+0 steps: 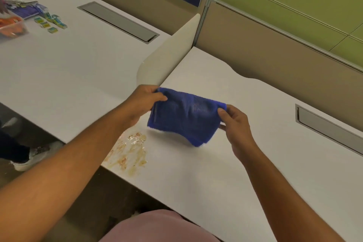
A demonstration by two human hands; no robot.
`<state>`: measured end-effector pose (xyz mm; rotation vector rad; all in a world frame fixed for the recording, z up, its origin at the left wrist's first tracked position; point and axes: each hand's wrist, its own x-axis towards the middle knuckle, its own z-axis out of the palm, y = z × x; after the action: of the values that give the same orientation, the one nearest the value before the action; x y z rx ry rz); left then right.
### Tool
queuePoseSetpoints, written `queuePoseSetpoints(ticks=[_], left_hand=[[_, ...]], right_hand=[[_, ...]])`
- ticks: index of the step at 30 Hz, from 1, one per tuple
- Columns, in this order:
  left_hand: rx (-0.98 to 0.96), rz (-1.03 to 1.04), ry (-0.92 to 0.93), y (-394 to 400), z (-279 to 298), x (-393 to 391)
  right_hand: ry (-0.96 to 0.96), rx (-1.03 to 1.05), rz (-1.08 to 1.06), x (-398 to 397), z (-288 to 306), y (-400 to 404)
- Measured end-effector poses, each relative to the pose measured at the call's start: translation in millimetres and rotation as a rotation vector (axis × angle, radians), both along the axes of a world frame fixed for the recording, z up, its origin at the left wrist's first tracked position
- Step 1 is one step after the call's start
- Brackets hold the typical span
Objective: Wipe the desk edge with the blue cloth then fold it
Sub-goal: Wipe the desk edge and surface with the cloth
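The blue cloth (185, 117) hangs folded over above the white desk (225, 173), held up by its two upper corners. My left hand (141, 102) pinches the upper left corner. My right hand (234, 122) pinches the upper right corner. The cloth's lower edge is blurred and sits just above the desk top. A brown smeared stain (129, 151) marks the desk's front left edge, below my left forearm and to the left of the cloth.
A cream divider panel (169, 55) separates this desk from the left desk (59, 68), which carries a plastic box and small packets (49, 23). Grey cable hatches (119, 21) (330, 131) sit at the back. Another person's shoe (33, 155) stands on the floor at left.
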<state>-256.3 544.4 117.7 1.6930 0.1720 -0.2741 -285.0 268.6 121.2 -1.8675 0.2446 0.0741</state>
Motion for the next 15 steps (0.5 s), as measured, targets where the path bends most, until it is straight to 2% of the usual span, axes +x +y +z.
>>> queuePoseSetpoints(ticks=[7,15], left_hand=[[0.398,0.06,-0.305,20,-3,24],[0.867,-0.093,-0.228,15,-94,-46]], right_hand=[[-0.19,-0.236,0.079,40,-17,12],[-0.071,-0.468,0.26,-1,-89,-5]])
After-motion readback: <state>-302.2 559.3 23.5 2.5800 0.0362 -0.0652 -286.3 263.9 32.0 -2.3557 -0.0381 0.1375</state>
